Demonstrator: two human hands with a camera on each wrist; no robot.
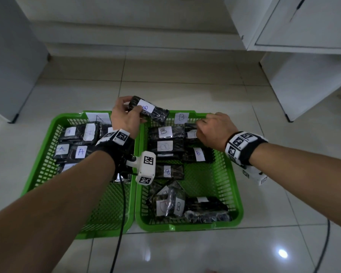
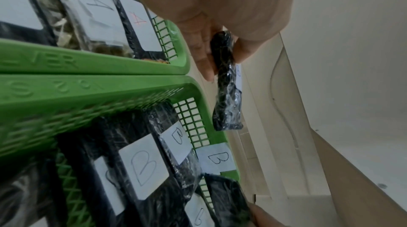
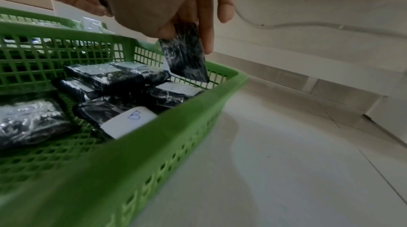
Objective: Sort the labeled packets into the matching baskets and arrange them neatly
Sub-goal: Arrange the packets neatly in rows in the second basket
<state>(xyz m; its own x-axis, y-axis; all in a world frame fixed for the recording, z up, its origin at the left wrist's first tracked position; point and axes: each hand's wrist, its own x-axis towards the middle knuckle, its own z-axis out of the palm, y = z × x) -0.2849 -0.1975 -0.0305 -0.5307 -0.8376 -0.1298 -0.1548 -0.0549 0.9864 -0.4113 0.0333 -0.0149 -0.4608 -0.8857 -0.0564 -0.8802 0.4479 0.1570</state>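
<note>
Two green baskets stand side by side on the floor: basket A [image 1: 47,170] on the left, basket B [image 1: 230,184] on the right. Both hold several black wrapped packets with white letter labels. My left hand [image 1: 124,115] grips a black packet marked B [image 1: 149,110] in the air above the far rims between the baskets; the same packet [image 2: 226,95] hangs from my fingers [image 2: 202,51] in the left wrist view. My right hand [image 1: 215,129] pinches another black packet [image 3: 185,56] by its top edge, tilted over basket B's far right corner.
White cabinets [image 1: 303,46] stand at the far right and a grey unit [image 1: 12,56] at the far left. A step runs along the back wall [image 1: 136,34]. Black cables [image 1: 118,223] trail over the tiled floor in front of the baskets.
</note>
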